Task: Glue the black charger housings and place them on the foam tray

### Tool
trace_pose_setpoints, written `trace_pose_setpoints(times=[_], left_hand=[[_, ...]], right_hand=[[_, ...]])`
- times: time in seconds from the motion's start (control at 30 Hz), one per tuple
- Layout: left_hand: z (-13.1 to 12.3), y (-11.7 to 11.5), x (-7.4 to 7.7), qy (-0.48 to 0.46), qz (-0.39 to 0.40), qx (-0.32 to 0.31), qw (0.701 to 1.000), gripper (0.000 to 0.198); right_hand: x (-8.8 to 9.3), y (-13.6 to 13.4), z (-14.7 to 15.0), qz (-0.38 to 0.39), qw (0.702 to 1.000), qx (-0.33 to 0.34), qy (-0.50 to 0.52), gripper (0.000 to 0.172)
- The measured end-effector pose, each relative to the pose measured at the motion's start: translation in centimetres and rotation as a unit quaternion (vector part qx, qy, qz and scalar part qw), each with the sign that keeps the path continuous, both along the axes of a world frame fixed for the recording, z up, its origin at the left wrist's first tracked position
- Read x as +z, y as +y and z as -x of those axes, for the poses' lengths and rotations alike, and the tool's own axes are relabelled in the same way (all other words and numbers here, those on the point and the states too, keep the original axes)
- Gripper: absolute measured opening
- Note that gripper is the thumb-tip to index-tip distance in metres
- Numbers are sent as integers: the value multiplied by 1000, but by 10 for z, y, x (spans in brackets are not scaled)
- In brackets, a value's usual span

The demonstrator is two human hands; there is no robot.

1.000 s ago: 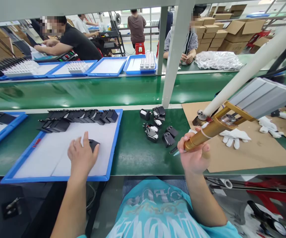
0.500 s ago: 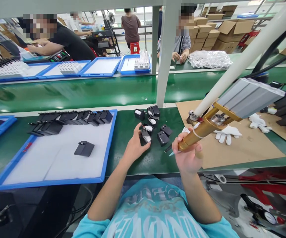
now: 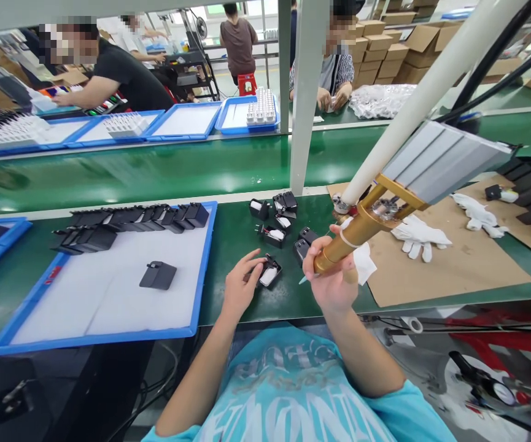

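My left hand [image 3: 240, 285] rests on the green bench and pinches a small black charger part [image 3: 268, 272] that lies open side up, its white inside showing. My right hand [image 3: 333, 277] is wrapped round the gold barrel of a hanging dispensing tool [image 3: 361, 230], whose thin tip points down toward that part. Just behind lie several more black charger parts [image 3: 280, 220] in a loose group. To the left a blue tray [image 3: 104, 288] with a white liner holds one single black part [image 3: 157, 274] and rows of black parts [image 3: 136, 220] along its far edge.
A brown cardboard sheet [image 3: 449, 270] with white gloves [image 3: 415, 234] lies at the right. A white post [image 3: 306, 92] stands behind the parts. Across the green conveyor [image 3: 155, 169] other people work at blue trays; cardboard boxes are stacked at the back right.
My left hand let go of a black part on the blue tray's liner, crossed right to the loose parts and drew one toward me. The dispensing tool came down and left.
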State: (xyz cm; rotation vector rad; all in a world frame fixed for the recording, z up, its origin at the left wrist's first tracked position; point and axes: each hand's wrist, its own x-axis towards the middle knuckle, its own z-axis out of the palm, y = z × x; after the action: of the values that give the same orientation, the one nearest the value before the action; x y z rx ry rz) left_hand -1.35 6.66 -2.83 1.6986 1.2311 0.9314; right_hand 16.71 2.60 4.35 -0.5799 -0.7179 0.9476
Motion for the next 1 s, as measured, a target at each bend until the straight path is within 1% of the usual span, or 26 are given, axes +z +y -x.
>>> trace_pose_setpoints(times=[0.07, 0.13, 0.17, 0.23, 0.27, 0.33, 0.43, 0.57, 0.7, 0.87, 1.0], left_hand=[[0, -8, -3, 68, -53, -12, 996, 34], [-4, -15, -5, 118, -76, -17, 990, 42], [-6, -17, -5, 138, -77, -8, 987, 43], [-11, -21, -3, 175, -72, 15, 982, 36], [-13, -23, -1, 190, -68, 20, 979, 32], [-14, -25, 5, 211, -67, 22, 975, 30], [-12, -28, 13, 204, -81, 13, 975, 29], [-8, -32, 19, 184, -82, -1, 979, 28], [-8, -33, 21, 175, -71, 2, 982, 28], [-9, -33, 20, 163, -60, 1, 985, 29], [-11, -32, 17, 155, -44, 11, 987, 31]], right_hand=[[0, 6, 5, -3, 1000, 6, 6, 34], [1, 14, 9, 4, 1000, 14, 9, 40], [2, 17, 12, 7, 1000, 18, 10, 43], [2, 24, 16, 6, 1000, 25, 11, 48], [3, 27, 18, 3, 1000, 28, 11, 49], [4, 31, 22, -2, 999, 32, 10, 50], [4, 33, 25, -3, 1000, 28, 6, 49], [5, 32, 26, -13, 1000, 26, 11, 41], [6, 31, 27, -21, 999, 30, 18, 40], [7, 28, 29, -7, 1000, 17, 12, 50], [9, 26, 33, -23, 999, 34, 25, 46]])
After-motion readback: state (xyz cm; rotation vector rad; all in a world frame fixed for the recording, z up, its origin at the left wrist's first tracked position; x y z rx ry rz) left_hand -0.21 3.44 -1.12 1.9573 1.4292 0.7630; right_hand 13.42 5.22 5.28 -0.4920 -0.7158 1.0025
